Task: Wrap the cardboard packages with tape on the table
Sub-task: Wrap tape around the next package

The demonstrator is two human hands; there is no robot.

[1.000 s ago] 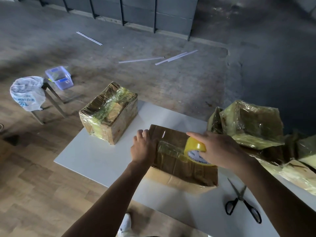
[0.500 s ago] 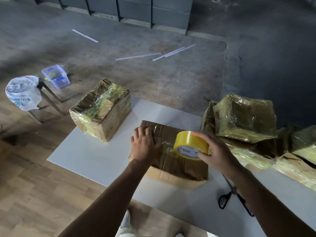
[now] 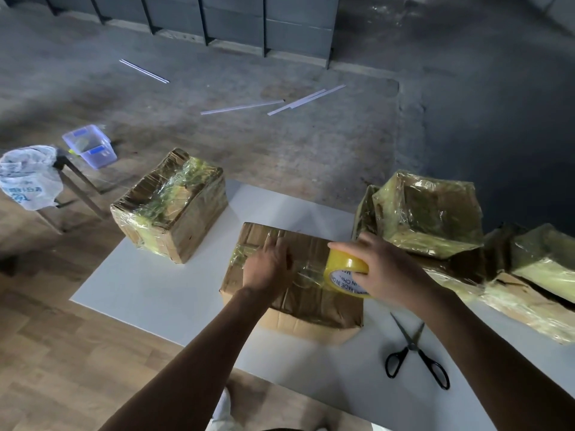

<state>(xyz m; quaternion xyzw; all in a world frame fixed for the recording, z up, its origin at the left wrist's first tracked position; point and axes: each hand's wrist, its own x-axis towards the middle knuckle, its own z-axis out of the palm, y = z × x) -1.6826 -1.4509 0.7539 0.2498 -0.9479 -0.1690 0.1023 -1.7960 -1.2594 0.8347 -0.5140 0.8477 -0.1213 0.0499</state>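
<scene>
**Tape roll back down on the box**

The right hand [image 3: 389,269] grips the yellow tape roll [image 3: 345,273], lowered since half a second ago onto the cardboard package [image 3: 292,303] mid-worktop [image 3: 161,287]. The left hand [image 3: 267,269], fingers spread, has slid further across its top (pressing tape flat). The roll's core reads "MADE IN CH…". Scissors [image 3: 415,349] lie nearby.

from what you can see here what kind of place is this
Probably a warehouse or workshop packing spot, not a home. A bare concrete floor with loose strips on it, dark metal cabinets along the wall, and a white table with tape-wrapped cardboard packages and scissors suggest it.
</scene>
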